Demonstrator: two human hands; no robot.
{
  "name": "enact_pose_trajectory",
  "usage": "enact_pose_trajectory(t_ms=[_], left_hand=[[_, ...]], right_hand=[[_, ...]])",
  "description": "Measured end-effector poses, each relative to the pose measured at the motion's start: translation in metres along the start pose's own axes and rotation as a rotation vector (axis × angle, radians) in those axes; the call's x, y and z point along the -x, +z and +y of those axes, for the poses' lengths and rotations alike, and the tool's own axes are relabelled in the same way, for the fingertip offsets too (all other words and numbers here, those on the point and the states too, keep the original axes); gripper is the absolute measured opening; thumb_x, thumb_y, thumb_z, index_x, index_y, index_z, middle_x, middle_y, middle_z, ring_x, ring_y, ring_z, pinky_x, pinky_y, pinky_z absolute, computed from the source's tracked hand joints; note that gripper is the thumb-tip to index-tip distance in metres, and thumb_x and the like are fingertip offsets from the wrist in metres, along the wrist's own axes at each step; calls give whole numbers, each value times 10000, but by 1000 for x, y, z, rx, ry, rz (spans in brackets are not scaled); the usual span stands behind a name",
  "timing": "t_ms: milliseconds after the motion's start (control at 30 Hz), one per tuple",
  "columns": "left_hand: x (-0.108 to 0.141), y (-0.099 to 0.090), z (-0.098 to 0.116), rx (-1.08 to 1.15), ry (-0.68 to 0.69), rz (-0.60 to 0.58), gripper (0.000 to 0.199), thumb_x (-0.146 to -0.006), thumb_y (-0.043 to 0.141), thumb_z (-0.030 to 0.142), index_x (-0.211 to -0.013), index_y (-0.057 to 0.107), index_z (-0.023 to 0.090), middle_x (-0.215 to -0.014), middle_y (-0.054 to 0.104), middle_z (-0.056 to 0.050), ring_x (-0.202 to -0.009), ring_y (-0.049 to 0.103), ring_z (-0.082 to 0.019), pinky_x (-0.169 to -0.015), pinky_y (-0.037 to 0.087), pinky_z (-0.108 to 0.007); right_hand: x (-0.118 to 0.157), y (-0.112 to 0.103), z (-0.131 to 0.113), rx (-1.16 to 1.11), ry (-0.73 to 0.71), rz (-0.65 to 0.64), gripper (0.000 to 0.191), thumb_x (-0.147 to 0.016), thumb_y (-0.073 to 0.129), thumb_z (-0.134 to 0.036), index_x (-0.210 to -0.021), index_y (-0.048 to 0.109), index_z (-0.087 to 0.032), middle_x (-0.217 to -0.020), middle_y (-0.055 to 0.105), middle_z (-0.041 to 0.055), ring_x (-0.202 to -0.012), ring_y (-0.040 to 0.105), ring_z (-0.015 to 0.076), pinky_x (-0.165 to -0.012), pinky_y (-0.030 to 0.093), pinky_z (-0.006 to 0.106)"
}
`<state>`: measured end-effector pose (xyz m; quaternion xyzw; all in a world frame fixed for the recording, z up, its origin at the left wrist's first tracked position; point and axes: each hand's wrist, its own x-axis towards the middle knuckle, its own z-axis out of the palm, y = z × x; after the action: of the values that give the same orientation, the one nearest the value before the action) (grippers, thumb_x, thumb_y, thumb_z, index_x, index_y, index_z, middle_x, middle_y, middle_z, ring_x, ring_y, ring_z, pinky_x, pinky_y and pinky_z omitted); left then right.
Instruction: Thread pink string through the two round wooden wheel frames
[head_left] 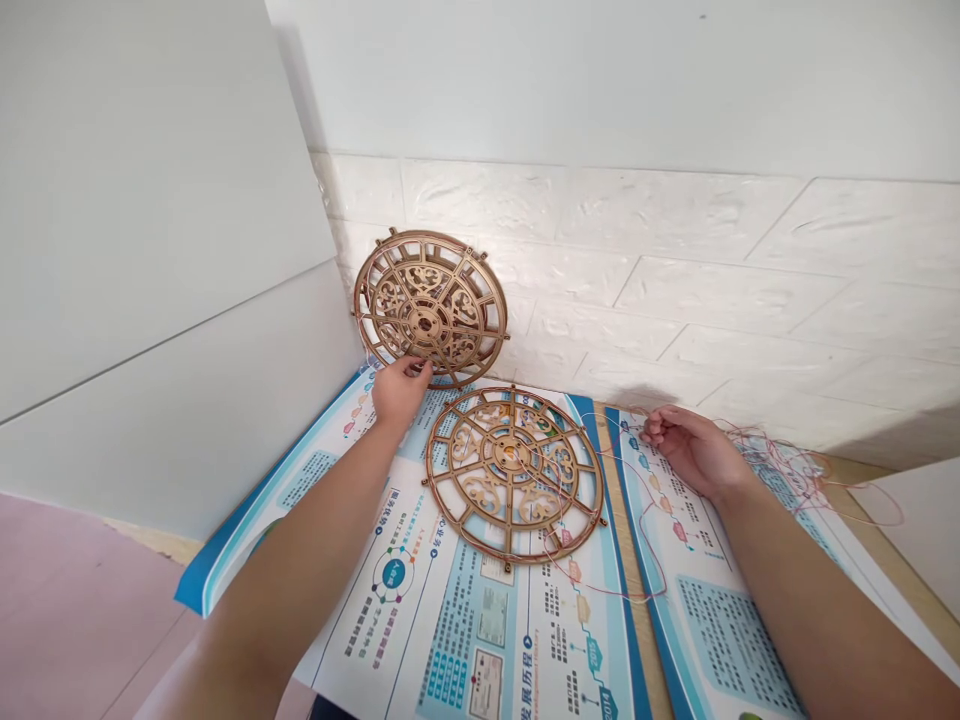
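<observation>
My left hand is closed, thumb and fingers pinching the lower edge of an openwork wooden wheel. This wheel leans tilted against the brick-patterned wall, and another wheel seems to stand behind it. A second wooden wheel of the same scrollwork pattern lies flat in front, apart from my left hand. Thin red and white wire trails from it in a loop to the right. My right hand has its fingers curled together at the wire, which appears to run into them; the fingertips partly hide it.
Printed blue-and-white poster sheets cover the wooden tabletop, a strip of which shows between them. A wire tangle lies right of my right hand. Behind is a white brick-patterned wall; a white panel rises at left.
</observation>
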<state>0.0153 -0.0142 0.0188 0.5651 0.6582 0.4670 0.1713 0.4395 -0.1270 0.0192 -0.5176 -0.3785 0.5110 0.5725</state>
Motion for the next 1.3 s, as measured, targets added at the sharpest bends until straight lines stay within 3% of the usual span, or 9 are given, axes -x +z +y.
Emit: enact_pose_trajectory(t_ms=[200,400,667,1000,1300], left_hand=[[-1,1,-2,-63,17,4,244,-844,705,427,-910,803,214,-697,689,-47,-698,617,-247,-592,342,-319],[0,2,-3,-95,35,2,274,-873,680,439,-955,821,219,-753,722,-63,-705,625,-260,-591,336,-323],[2,1,-2,-61,37,6,248,-866,669,413,-914,818,221,-697,693,-55,-686,616,-251,-598,350,-317],[0,4,-4,14,69,-11,231,-825,667,395,-835,778,192,-628,632,-24,-625,569,-200,-594,366,-302],[2,-1,1,-53,29,-21,259,-850,655,409,-858,794,190,-671,663,-35,-666,592,-212,-598,348,-313]], right_hand=[[1,4,-1,-38,35,25,276,-643,900,-351,-657,654,-226,-692,553,11,-621,452,132,-607,527,312],[4,5,0,-21,27,20,258,-691,873,-356,-655,653,-228,-688,558,11,-639,468,132,-632,525,303],[7,6,-1,-8,-29,2,243,-659,884,-393,-668,684,-255,-695,563,25,-624,461,161,-589,530,327],[4,5,-4,-48,10,-4,265,-596,911,-378,-639,683,-250,-670,556,30,-639,471,164,-593,520,331],[3,3,-2,-64,21,7,220,-620,875,-341,-655,684,-238,-684,573,17,-631,476,142,-598,531,301]])
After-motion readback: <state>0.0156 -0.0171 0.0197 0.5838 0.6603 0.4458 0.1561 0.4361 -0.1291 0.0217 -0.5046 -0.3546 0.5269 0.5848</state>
